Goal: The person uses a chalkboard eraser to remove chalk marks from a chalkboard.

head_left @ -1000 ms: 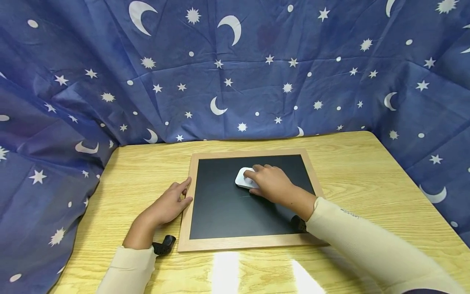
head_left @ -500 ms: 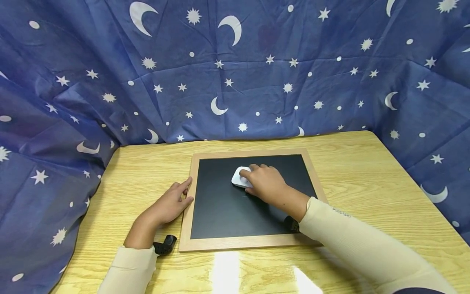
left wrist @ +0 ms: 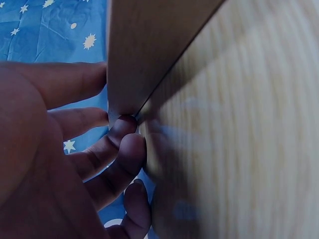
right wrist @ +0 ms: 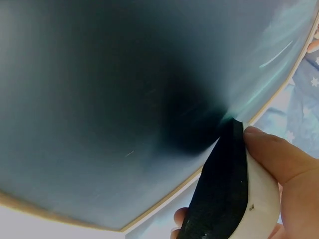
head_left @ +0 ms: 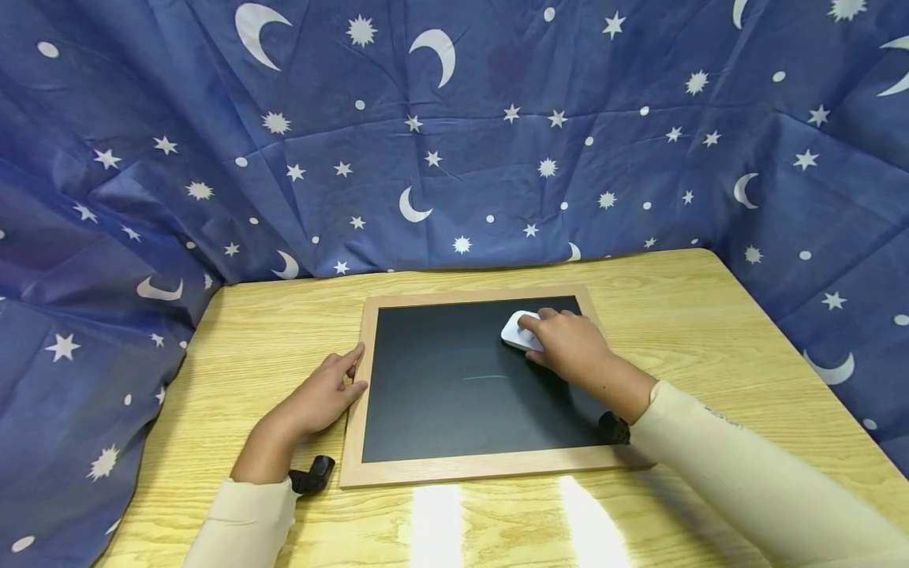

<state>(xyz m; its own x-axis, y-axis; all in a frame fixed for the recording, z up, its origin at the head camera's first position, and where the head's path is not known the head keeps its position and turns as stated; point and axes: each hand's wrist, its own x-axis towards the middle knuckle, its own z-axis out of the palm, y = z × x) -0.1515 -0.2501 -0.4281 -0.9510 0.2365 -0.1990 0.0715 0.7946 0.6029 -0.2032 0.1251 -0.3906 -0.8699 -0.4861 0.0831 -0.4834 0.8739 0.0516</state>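
Observation:
A blackboard point(head_left: 440, 418) with a pale wooden frame point(head_left: 454, 468) lies on the table. In the head view, my right hand point(head_left: 571, 347) grips a white board eraser point(head_left: 516, 331) over the board's upper right part. The right wrist view shows the eraser tilted, its black pad point(right wrist: 219, 189) partly facing the camera and its far end at the board. A short, pale green chalk line point(head_left: 485, 377) crosses the board's middle. My left hand point(head_left: 319, 398) touches the frame's left side with thumb and index finger; the left wrist view has its other fingers point(left wrist: 132, 154) bent beside the frame.
The light wood table point(head_left: 710, 347) extends around the board. A blue curtain point(head_left: 454, 158) with white moons and stars hangs behind and at both sides. Black wrist cameras point(head_left: 312, 475) sit at both wrists. Bright glare point(head_left: 436, 525) shows on the table's near part.
My right hand first slid the eraser slightly left, then moved it right and a little up the board. The green line now shows more fully. My left hand stays at the frame.

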